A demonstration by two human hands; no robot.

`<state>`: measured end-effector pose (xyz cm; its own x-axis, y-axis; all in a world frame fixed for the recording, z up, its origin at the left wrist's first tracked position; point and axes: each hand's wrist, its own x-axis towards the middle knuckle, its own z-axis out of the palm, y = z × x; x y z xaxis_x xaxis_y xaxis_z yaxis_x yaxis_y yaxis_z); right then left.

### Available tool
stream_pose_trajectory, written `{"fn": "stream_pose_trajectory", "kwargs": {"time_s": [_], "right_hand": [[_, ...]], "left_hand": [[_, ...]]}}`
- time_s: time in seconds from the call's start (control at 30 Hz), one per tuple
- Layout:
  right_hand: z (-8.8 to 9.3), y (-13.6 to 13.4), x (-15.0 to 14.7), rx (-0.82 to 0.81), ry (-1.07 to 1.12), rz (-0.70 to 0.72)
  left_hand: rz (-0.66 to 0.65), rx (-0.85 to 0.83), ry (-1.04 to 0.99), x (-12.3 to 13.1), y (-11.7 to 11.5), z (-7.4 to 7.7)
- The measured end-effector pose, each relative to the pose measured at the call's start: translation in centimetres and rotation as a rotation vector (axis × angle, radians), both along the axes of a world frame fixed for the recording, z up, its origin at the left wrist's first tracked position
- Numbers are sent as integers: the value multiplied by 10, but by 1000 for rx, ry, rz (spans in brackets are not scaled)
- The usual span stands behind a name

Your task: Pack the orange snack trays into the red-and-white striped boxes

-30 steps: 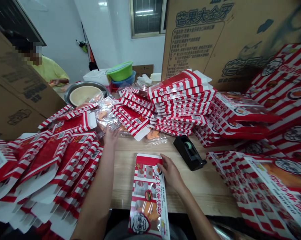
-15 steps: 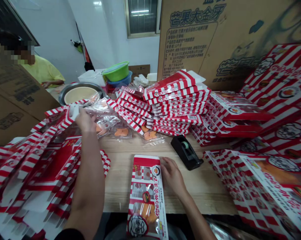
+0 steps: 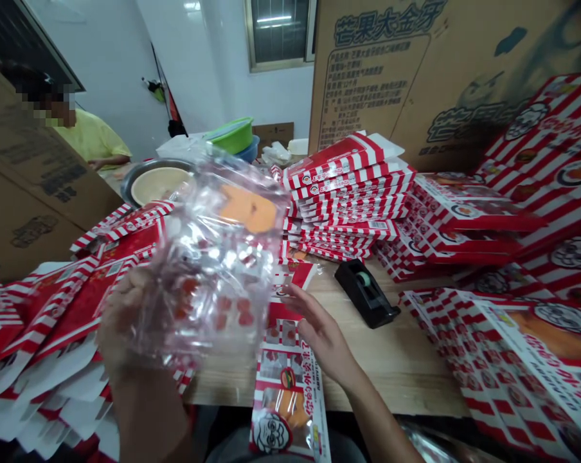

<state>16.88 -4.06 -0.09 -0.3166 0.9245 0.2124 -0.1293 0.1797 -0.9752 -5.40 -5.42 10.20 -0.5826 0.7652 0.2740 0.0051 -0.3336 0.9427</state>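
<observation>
My left hand [image 3: 126, 315], blurred by motion, is closed on the left edge of a clear plastic candy pack [image 3: 223, 257]. An orange piece shows in the pack's upper part and small red pieces lower down. My right hand [image 3: 324, 337] has its fingers apart and is at the upper right of a red-and-white striped candy box [image 3: 290, 392]. That box lies at the table's front edge, with windows onto orange and red pieces. The raised pack covers part of the area above the box.
Striped boxes stand in piles at left [image 3: 73, 289], back centre [image 3: 343, 186] and right [image 3: 502, 360]. A black tape dispenser [image 3: 365, 292] sits right of my right hand. Behind are bowls [image 3: 158, 183], large cardboard cartons [image 3: 377, 83] and a person in yellow [image 3: 90, 135].
My left hand has come back from the far left, bringing the plastic candy pack up over the table. My right hand has shifted slightly, its fingers now spread over the box's upper edge.
</observation>
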Motion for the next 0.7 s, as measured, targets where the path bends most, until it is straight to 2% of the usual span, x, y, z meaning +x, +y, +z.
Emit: {"fn": "stream_pose_trajectory", "kwargs": {"time_s": [0.07, 0.1, 0.17, 0.23, 0.3, 0.4, 0.47, 0.53, 0.63, 0.7], "right_hand": [[7, -2, -4, -110, 127, 58], [8, -2, -5, -179, 173, 38], [8, 0, -1, -298, 243, -87], [5, 1, 11, -340, 304, -219], [3, -1, 32, -321, 314, -281], [6, -10, 65, -221, 153, -328], [9, -19, 82, -36, -73, -374], [7, -26, 88, 266, -354, -368], [-19, -35, 81, 683, -703, -299], [-51, -43, 71, 730, -778, -359]], "left_hand": [[-246, -63, -41, 9, -6, -10], [-396, -128, -15, 10, -8, -16], [-648, -286, 155, 11, -8, -28], [-756, -407, 345, 12, -1, -37], [-720, -440, 419, 17, 14, -40], [-561, -341, 271, 35, 56, -36], [-443, -263, 93, 51, 93, -29], [-398, -251, 3, 68, 134, -20], [-390, -313, -132, 87, 188, -9], [-407, -370, -203, 95, 213, -4]]}}
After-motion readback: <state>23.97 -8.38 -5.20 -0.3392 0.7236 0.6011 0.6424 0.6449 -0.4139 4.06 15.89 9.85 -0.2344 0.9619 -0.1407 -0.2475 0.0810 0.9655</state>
